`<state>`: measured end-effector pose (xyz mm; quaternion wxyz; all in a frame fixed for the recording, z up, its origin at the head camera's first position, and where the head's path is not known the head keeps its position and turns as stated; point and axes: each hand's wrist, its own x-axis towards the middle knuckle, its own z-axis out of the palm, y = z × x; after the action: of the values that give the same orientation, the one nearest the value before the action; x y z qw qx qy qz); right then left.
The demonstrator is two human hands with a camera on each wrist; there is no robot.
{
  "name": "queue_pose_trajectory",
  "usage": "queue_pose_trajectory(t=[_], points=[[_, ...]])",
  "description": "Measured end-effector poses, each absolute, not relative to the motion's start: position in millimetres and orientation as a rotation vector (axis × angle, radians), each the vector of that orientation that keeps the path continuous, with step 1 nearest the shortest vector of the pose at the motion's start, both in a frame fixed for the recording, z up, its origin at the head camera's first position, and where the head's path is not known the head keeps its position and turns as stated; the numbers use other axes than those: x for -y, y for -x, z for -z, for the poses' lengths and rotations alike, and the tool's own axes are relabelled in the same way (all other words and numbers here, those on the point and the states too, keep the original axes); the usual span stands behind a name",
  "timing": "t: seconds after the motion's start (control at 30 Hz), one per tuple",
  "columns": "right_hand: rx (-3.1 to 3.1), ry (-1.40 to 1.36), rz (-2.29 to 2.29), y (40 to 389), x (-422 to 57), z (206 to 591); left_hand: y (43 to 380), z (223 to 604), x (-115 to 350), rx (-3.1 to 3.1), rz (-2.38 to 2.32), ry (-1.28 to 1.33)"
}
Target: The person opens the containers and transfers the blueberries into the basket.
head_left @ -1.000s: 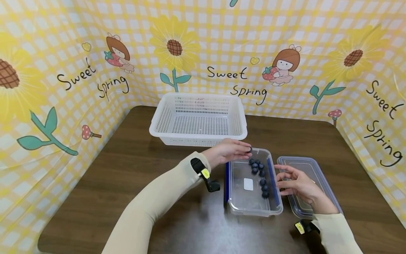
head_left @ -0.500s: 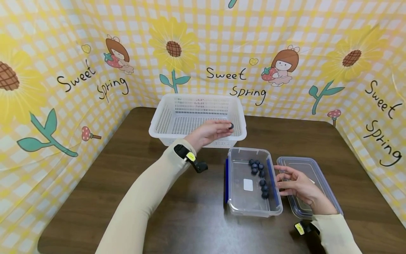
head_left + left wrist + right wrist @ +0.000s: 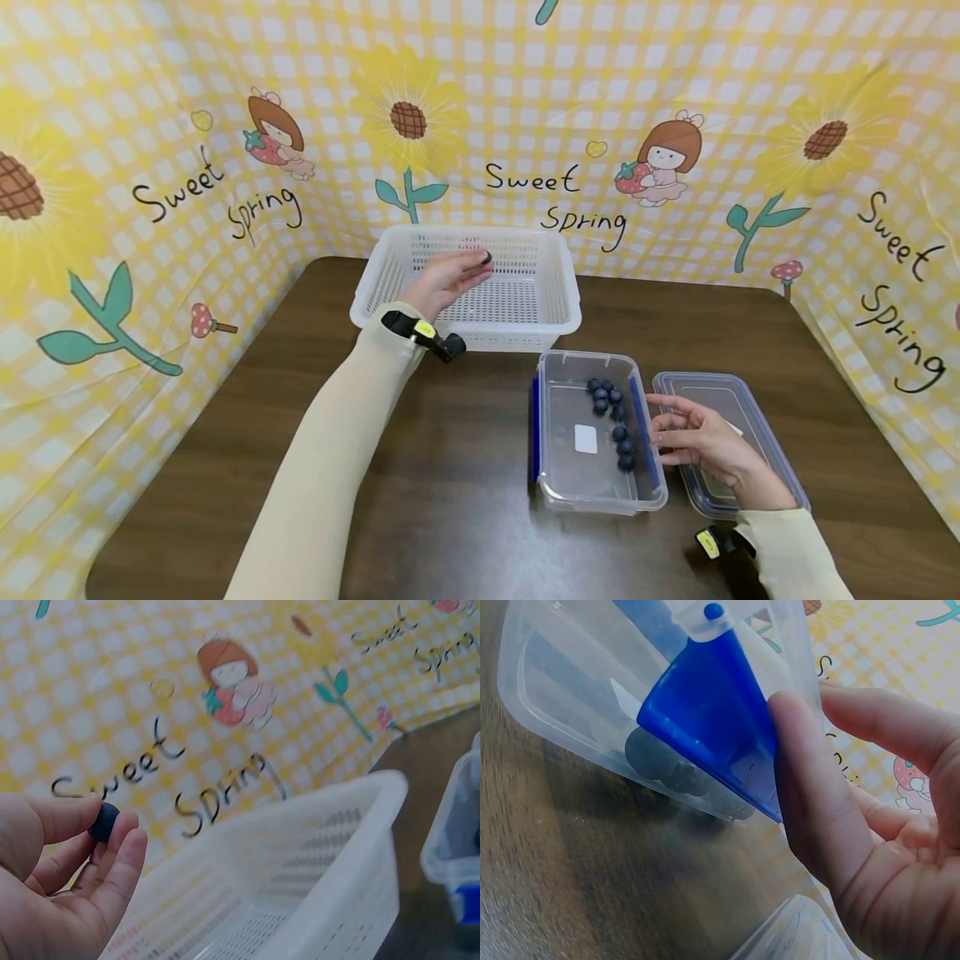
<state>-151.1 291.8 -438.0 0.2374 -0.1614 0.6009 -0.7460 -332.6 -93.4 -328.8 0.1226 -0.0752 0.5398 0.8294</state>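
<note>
A blueberry (image 3: 103,823) is pinched between the thumb and fingers of my left hand (image 3: 448,279), which hovers over the white perforated basket (image 3: 566,321). Several blueberries (image 3: 601,395) lie along the right side of a clear plastic box (image 3: 558,483) with blue side latches. My right hand (image 3: 701,437) touches the box's right side from outside. In the right wrist view its thumb (image 3: 806,765) lies against the blue latch (image 3: 705,712), and the other fingers are loosely bent without wrapping round the box.
A clear lid (image 3: 720,392) lies on the brown table (image 3: 465,483), right of the box and partly beneath the right hand. The basket stands at the back, close to the patterned cloth (image 3: 487,100) that surrounds the table's back and sides.
My left hand has carried the blueberry from the box's far left corner, up and leftward, to above the basket. The right hand has stayed at the box's side.
</note>
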Motion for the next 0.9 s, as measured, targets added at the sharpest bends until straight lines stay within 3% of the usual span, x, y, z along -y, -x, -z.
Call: queue_pose_trajectory(t=[0.9], points=[[-1.666,0.432,2.046,149,-292,439,361,350,120,-1.64,-2.497,0.501]])
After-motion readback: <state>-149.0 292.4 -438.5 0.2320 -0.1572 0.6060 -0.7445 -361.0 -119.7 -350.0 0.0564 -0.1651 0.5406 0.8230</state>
